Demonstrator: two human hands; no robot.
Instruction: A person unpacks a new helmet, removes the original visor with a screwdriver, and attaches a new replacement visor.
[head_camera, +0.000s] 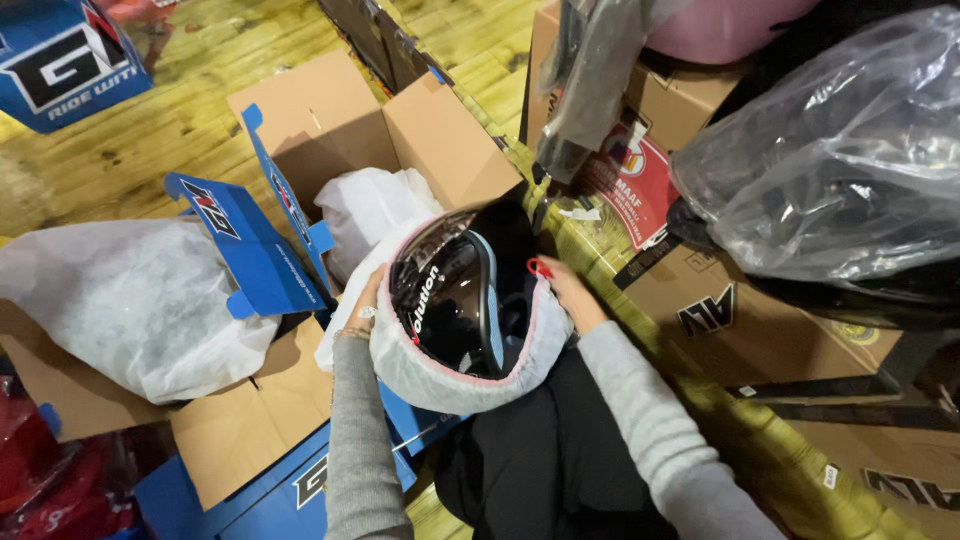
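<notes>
A glossy black helmet (450, 295) with a light blue stripe sits partly inside a white cloth bag (440, 375) with a pink drawstring hem, resting on my lap. My left hand (365, 300) grips the bag's rim on the left side of the helmet. On the right rim, my right hand (560, 285) holds the bag's hem, by a small red cord stopper (538, 267). Both arms wear grey sleeves. The helmet's lower half is hidden by the bag.
An open cardboard box (330, 120) with blue flaps stands just behind the helmet, white wrapping (365, 205) inside. Another white cloth bundle (140, 300) lies at left. Stacked cardboard boxes (720, 310) and a plastic-wrapped helmet (850, 160) crowd the right. Wooden floor beyond.
</notes>
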